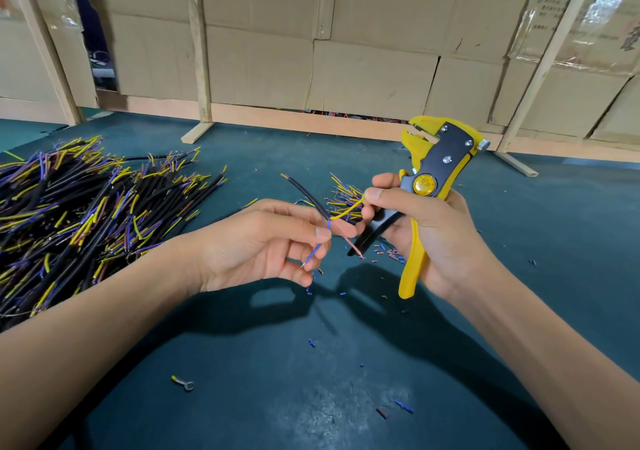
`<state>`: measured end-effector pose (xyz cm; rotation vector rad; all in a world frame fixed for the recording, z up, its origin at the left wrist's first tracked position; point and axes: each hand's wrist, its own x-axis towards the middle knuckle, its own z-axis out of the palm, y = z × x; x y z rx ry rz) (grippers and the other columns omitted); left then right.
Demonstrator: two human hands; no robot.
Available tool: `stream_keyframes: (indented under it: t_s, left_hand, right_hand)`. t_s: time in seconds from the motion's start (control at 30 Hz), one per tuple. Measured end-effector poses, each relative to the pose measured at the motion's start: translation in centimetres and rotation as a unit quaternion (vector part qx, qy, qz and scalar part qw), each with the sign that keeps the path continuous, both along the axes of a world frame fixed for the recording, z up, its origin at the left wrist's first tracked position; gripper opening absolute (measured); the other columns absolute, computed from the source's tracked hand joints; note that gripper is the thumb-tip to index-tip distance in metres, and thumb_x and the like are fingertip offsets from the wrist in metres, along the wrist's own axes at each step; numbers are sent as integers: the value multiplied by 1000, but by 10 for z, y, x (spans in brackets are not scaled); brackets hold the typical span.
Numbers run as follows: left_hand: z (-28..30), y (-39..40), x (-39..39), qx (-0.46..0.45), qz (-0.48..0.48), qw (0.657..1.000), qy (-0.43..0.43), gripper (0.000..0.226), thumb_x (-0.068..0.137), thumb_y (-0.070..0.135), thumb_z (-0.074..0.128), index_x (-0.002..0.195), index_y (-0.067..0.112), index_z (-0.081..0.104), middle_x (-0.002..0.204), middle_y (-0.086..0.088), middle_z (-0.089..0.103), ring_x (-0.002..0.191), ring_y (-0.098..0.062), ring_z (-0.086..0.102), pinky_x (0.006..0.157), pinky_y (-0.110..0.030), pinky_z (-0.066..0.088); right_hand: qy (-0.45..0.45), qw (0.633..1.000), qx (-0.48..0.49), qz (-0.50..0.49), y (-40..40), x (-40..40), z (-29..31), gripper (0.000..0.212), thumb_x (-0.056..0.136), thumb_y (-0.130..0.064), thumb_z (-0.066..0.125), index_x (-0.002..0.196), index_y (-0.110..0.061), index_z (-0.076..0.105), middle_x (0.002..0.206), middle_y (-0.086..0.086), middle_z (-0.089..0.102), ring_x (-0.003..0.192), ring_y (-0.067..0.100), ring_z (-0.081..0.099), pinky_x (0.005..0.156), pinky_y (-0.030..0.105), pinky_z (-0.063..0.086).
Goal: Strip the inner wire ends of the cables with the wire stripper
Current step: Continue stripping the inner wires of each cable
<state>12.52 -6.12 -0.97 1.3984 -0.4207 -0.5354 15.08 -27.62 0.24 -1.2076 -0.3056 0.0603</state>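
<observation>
We pinch the cable (309, 197) in our left hand (263, 242); its yellow wire (346, 210) runs rightward to our right hand (426, 228), whose thumb and forefinger pinch it while gripping the wire stripper (429, 186).

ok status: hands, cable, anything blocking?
Left hand pinches black cable. Right hand holds wire stripper, fingers on yellow wire. Nothing blocking.

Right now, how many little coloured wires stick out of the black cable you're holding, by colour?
From the black cable in the left hand:
Blue inner wire: 1
Yellow inner wire, pinched by the right hand: 1
Pink inner wire: 1
Total: 3
</observation>
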Motion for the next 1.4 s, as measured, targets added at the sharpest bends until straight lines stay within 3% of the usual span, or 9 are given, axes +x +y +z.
stream_keyframes:
  t_s: [0.3, 0.5, 0.7, 0.83, 0.97, 1.07, 1.2, 1.3, 1.4]
  left_hand:
    - [-1, -2, 2, -52, 43, 998, 16, 31, 89, 30, 66, 108, 8, 75, 74, -2, 59, 62, -13, 55, 61, -29, 51]
    - [0, -1, 6, -70, 112, 991, -10, 23, 88, 27, 69, 102, 10, 77, 77, -1, 61, 64, -13, 55, 62, -29, 52]
    - [7, -1, 8, -173, 190, 966, -34, 17, 89, 21, 66, 99, 12, 76, 81, 0, 63, 71, -12, 61, 66, -28, 55]
    - [11, 1, 9, -222, 246, 943, -39, 12, 91, 17, 66, 99, 12, 72, 88, -3, 68, 80, -17, 68, 72, -31, 58]
    - [13, 0, 9, -234, 289, 927, -47, 9, 95, 17, 61, 100, 11, 66, 93, -4, 71, 91, -22, 72, 85, -37, 60]
    - [11, 0, 9, -222, 325, 917, -63, 8, 97, 13, 60, 99, 6, 65, 97, -9, 71, 96, -27, 74, 86, -38, 60]
    - [6, 0, 11, -179, 371, 906, -98, 11, 100, 10, 57, 94, 3, 63, 100, -11, 71, 99, -32, 73, 85, -40, 60]
    - [4, -1, 11, -129, 398, 898, -133, 10, 101, 13, 57, 98, 5, 64, 101, -8, 74, 98, -31, 74, 83, -43, 61]
    - [4, -2, 9, -123, 401, 895, -151, 13, 101, 14, 56, 105, 5, 64, 107, -9, 75, 101, -29, 73, 82, -44, 61]
  right_hand:
    - [-17, 999, -28, 2, -1, 1, -2, 7, 81, 1, 77, 84, -3, 72, 73, 13, 66, 64, 25, 63, 68, 44, 58]
    - [5, 999, -54, -3, 3, -3, -3, 22, 84, -22, 81, 82, -3, 70, 71, 14, 63, 62, 27, 60, 64, 43, 57]
    - [49, 990, -83, 100, 9, -16, 3, 36, 86, -38, 74, 73, -4, 70, 69, 22, 63, 63, 36, 66, 63, 47, 58]
    - [126, 975, -54, 176, 15, -27, 5, 41, 83, -44, 70, 79, -3, 66, 71, 27, 63, 77, 51, 70, 72, 61, 59]
    - [213, 952, -19, 219, 15, -33, 12, 24, 71, -23, 66, 86, -8, 54, 77, 25, 64, 65, 41, 66, 66, 59, 57]
    - [262, 940, 0, 219, 11, -31, 13, 32, 64, -9, 57, 96, -8, 52, 94, 29, 70, 68, 38, 67, 65, 51, 58]
    - [263, 936, 21, 232, 13, -27, 7, 47, 76, -1, 60, 123, -1, 59, 113, 29, 70, 85, 41, 72, 70, 48, 60]
    - [221, 942, 26, 253, 21, -32, -1, 40, 91, -13, 63, 131, -13, 64, 98, 21, 70, 87, 47, 70, 78, 59, 56]
    - [167, 957, 18, 236, 28, -38, -8, 31, 96, -17, 59, 125, -7, 64, 82, 21, 61, 75, 43, 65, 78, 62, 55]
